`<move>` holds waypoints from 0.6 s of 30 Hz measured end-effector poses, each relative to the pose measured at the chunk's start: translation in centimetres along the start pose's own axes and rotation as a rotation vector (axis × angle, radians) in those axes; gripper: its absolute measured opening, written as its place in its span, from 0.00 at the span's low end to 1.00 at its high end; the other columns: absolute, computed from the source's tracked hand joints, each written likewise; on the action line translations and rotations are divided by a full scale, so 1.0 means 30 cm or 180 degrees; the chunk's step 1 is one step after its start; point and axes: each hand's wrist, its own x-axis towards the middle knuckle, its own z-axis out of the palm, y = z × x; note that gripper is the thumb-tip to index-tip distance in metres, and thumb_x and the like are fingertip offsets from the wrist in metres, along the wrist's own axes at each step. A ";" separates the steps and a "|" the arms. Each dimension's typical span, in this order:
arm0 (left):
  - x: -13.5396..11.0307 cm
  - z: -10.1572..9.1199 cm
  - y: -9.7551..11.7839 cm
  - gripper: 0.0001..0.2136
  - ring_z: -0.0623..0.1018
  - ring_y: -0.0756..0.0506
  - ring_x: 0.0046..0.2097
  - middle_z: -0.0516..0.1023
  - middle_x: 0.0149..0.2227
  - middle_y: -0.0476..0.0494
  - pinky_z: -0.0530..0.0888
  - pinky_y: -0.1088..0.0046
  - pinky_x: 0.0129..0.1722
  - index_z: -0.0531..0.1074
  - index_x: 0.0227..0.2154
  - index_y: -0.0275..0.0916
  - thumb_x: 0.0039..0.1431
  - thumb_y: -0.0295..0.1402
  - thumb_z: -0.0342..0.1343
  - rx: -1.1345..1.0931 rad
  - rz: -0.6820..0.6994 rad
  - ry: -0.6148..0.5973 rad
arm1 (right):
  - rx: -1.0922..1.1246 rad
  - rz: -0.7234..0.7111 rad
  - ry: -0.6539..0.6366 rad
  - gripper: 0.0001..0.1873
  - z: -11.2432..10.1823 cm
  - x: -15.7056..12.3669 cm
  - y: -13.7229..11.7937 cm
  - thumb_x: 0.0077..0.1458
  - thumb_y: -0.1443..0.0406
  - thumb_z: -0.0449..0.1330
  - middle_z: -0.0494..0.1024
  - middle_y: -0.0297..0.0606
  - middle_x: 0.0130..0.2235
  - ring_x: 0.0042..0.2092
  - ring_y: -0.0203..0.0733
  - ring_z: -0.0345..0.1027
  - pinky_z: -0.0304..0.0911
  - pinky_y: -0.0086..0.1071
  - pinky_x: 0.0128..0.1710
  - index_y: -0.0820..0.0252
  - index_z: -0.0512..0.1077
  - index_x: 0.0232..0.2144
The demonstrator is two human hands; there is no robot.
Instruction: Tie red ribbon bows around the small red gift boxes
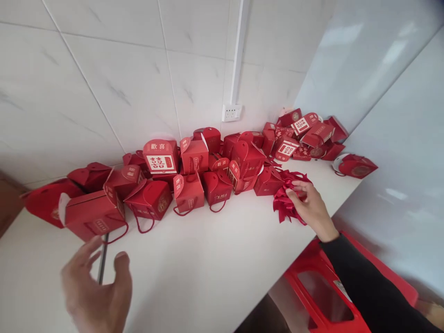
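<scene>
My left hand point(99, 286) is held above the near left of the white table, fingers curved and apart, with nothing in it. Just beyond its fingertips stands a red gift box point(95, 215) with a cord handle. At the right, my right hand point(308, 203) is over a heap of dark red satin ribbons point(286, 210), thumb and fingers slightly apart. Whether its fingertips touch the ribbons I cannot tell. Beside the heap sits a small red box point(268, 181). More boxes line the wall, among them a red box with a white character panel point(161, 157).
Several red boxes lie jumbled in the back right corner, and a lone red box point(359, 165) rests near the right edge of the white table point(208, 259). A red plastic stool point(305, 286) stands below that edge. A wall socket point(231, 112) is behind the boxes.
</scene>
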 end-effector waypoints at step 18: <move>-0.061 0.077 -0.049 0.14 0.79 0.37 0.49 0.79 0.46 0.36 0.75 0.58 0.51 0.73 0.50 0.37 0.65 0.32 0.50 0.0320 0.0615 -0.0303 | -0.0103 -0.0330 0.0129 0.48 0.198 0.195 -0.415 0.51 0.56 0.69 0.64 0.62 0.66 0.69 0.71 0.55 0.52 0.62 0.67 0.67 0.55 0.68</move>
